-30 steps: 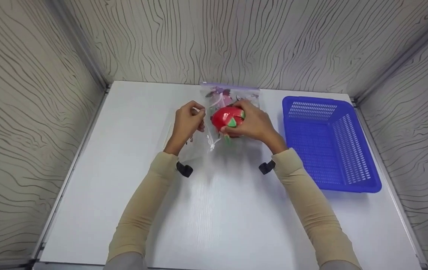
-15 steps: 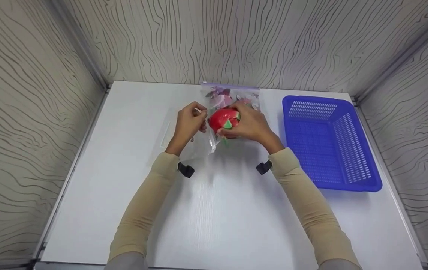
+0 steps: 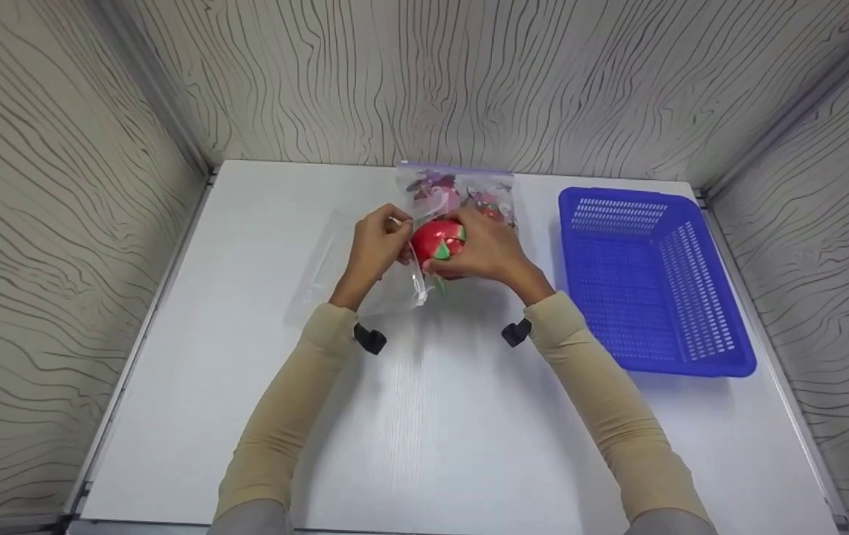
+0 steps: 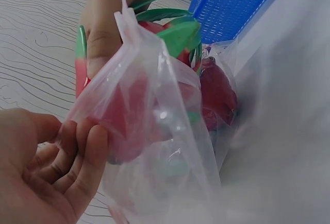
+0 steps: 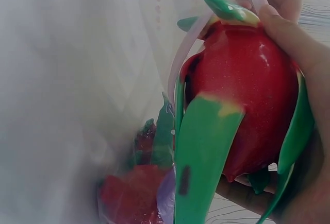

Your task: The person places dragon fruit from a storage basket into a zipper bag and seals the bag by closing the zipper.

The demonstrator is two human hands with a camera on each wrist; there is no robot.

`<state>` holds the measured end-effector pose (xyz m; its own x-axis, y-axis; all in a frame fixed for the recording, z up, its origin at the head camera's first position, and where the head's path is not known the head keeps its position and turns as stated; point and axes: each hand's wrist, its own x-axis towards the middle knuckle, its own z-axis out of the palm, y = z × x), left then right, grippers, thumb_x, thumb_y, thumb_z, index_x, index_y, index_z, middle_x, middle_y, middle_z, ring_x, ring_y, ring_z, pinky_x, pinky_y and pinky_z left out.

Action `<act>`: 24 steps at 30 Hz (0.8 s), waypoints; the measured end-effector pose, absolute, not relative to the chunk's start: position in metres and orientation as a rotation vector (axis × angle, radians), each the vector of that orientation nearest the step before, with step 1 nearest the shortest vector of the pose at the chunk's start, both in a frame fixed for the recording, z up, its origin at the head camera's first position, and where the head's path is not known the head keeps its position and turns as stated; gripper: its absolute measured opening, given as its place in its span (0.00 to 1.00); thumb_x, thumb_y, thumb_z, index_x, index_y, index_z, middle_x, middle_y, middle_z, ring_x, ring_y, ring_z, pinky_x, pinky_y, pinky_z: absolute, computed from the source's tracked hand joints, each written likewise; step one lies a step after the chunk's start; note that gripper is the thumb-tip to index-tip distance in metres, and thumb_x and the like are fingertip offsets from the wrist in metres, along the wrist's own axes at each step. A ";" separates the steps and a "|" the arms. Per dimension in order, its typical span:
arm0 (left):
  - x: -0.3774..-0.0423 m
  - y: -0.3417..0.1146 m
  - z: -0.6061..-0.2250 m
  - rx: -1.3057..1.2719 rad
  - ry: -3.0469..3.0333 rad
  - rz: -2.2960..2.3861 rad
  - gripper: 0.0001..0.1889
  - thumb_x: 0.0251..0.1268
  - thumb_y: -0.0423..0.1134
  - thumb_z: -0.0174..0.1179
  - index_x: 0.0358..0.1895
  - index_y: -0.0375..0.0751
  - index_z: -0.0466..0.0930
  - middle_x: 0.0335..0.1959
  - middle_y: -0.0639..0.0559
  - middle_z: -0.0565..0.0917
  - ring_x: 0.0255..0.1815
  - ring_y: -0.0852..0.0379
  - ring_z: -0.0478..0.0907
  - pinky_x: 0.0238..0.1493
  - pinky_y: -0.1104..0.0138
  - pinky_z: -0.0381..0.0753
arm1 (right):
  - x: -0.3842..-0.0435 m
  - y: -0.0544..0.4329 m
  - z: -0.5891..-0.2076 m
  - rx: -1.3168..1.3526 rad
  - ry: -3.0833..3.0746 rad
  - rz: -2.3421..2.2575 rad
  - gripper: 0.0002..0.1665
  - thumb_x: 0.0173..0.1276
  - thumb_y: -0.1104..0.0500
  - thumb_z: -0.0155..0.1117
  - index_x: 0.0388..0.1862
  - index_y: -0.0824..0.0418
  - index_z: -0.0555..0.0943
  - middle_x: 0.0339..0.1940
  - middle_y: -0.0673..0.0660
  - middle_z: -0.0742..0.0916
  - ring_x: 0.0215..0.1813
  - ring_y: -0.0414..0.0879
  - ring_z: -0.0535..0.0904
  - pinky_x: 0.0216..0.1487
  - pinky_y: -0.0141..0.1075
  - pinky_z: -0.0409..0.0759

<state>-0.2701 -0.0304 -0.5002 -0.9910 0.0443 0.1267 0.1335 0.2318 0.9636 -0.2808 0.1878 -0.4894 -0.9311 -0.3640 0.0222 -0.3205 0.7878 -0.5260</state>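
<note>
My right hand (image 3: 495,249) grips a glossy red artificial dragon fruit (image 3: 436,241) with green leaf tips. The fruit is at the mouth of a clear plastic bag (image 3: 391,293), whose opening edge my left hand (image 3: 376,245) pinches between thumb and fingers. From the left wrist, the bag (image 4: 170,167) covers the fruit's lower part, while green leaves (image 4: 180,36) stick out above the edge. In the right wrist view the bag's pale rim passes beside the dragon fruit (image 5: 242,74), and the right fingers are partly hidden behind it.
Behind the hands, against the back wall, lies a purple-topped zip bag (image 3: 484,178) with red and pink objects inside. A blue perforated basket (image 3: 640,364) stands at the right of the white table (image 3: 410,446). Patterned panels (image 3: 543,89) enclose the table.
My right hand has moved left with the dragon fruit, bringing it up to the left hand and the bag's mouth. The left hand has shifted slightly right, and the bag lies more spread out.
</note>
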 end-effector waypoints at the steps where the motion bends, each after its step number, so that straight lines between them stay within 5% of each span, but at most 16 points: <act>1: -0.270 -0.030 -0.500 -0.180 -2.412 -1.891 0.10 0.77 0.33 0.60 0.49 0.27 0.83 0.22 0.49 0.83 0.16 0.61 0.81 0.21 0.68 0.87 | -0.281 0.187 -0.490 -0.558 2.894 -0.823 0.58 0.50 0.23 0.79 0.70 0.54 0.74 0.62 0.54 0.84 0.62 0.53 0.82 0.63 0.53 0.86; 12: -0.269 -0.025 -0.504 -0.202 -2.429 -1.880 0.06 0.76 0.33 0.61 0.45 0.33 0.84 0.22 0.52 0.82 0.17 0.62 0.80 0.22 0.70 0.86 | -0.281 0.179 -0.492 -0.545 2.879 -0.740 0.54 0.53 0.28 0.80 0.71 0.55 0.74 0.62 0.56 0.83 0.61 0.53 0.82 0.64 0.52 0.86; 18: -0.268 -0.023 -0.503 -0.214 -2.472 -1.819 0.07 0.77 0.35 0.62 0.46 0.35 0.85 0.25 0.49 0.85 0.19 0.62 0.79 0.26 0.60 0.89 | -0.282 0.176 -0.494 -0.569 2.886 -0.734 0.53 0.53 0.28 0.80 0.69 0.57 0.75 0.60 0.56 0.84 0.58 0.53 0.82 0.62 0.51 0.86; 24: -0.267 -0.021 -0.503 -0.210 -2.480 -1.799 0.07 0.77 0.35 0.63 0.46 0.35 0.85 0.26 0.50 0.85 0.22 0.63 0.78 0.23 0.72 0.80 | -0.282 0.174 -0.497 -0.559 2.869 -0.741 0.53 0.52 0.31 0.81 0.70 0.58 0.75 0.59 0.57 0.84 0.58 0.53 0.83 0.61 0.52 0.86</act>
